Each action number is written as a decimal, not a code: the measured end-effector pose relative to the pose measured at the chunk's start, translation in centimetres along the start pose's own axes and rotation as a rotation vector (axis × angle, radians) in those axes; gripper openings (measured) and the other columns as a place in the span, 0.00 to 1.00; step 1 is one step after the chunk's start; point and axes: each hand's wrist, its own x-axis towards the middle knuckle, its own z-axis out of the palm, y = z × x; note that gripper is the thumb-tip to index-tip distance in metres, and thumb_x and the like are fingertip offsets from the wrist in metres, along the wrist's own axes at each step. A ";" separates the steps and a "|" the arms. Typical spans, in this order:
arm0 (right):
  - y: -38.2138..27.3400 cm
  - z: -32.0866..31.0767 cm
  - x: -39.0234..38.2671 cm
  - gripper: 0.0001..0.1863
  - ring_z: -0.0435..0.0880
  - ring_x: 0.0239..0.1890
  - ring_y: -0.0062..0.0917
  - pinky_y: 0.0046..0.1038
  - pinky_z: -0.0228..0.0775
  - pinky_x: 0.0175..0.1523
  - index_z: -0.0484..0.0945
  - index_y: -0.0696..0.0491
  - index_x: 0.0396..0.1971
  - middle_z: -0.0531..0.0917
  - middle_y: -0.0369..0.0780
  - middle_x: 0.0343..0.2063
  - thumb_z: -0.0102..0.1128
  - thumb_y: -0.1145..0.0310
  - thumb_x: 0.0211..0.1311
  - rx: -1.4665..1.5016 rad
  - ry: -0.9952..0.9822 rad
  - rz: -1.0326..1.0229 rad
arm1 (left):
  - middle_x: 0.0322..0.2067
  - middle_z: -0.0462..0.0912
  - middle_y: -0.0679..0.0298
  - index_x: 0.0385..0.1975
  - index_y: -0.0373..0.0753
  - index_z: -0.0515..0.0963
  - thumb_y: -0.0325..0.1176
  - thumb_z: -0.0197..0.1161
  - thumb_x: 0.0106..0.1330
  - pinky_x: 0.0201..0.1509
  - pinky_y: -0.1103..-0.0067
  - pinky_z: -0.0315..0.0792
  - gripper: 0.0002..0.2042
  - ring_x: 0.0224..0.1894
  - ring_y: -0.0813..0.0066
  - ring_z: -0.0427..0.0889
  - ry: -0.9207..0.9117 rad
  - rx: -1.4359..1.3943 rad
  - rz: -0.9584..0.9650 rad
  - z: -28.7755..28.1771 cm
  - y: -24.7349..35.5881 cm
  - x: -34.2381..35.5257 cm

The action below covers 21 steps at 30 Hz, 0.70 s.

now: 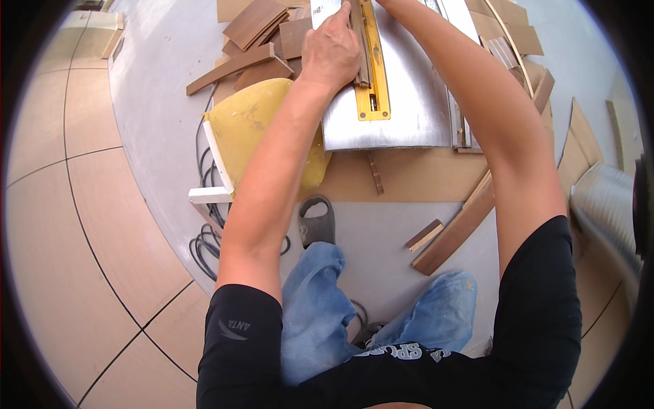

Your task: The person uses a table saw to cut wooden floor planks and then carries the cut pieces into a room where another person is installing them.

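Observation:
My left hand [332, 53] is on the metal saw table [415, 88], index finger stretched forward and the other fingers curled against a narrow brown wood strip [362, 58]. The strip lies lengthwise beside the yellow slotted insert plate [375, 109] of the table saw. Part of the left fingers' grip is hidden behind the hand. My right arm [484, 95] reaches over the table to its far side. Only the wrist end shows at the top edge, so its fingers are out of sight. A metal rail [458, 112] runs along the table's right side.
Brown plank offcuts [255, 24] are heaped beyond the left forearm. A yellow panel [255, 112] with a white frame stands left of the saw, black cable [204, 245] coiled beside it. Cardboard [409, 180] and planks [456, 232] lie near my feet; a silvery duct [603, 204] is at right.

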 end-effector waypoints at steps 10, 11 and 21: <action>-8.8 -12.1 -16.2 0.13 0.82 0.41 0.19 0.24 0.76 0.48 0.77 0.57 0.47 0.85 0.36 0.39 0.66 0.64 0.72 0.078 -0.248 0.034 | 0.63 0.77 0.44 0.32 0.26 0.82 0.27 0.57 0.63 0.49 0.62 0.81 0.10 0.51 0.53 0.84 -0.070 0.391 0.184 -0.6 -2.4 -2.1; -10.3 -13.4 -17.9 0.15 0.85 0.36 0.34 0.31 0.78 0.45 0.76 0.57 0.46 0.85 0.44 0.36 0.67 0.63 0.70 -0.084 -0.373 0.072 | 0.63 0.77 0.44 0.29 0.27 0.82 0.26 0.57 0.61 0.49 0.62 0.81 0.09 0.51 0.52 0.84 -0.060 0.372 0.184 -0.2 -2.2 -2.2; -14.1 -11.4 -24.1 0.22 0.86 0.25 0.42 0.41 0.77 0.28 0.74 0.55 0.33 0.83 0.46 0.19 0.67 0.50 0.66 -0.748 -0.544 -0.080 | 0.50 0.85 0.47 0.58 0.30 0.78 0.30 0.53 0.67 0.52 0.59 0.77 0.21 0.47 0.50 0.84 -0.050 0.152 -0.059 -1.4 1.2 -4.2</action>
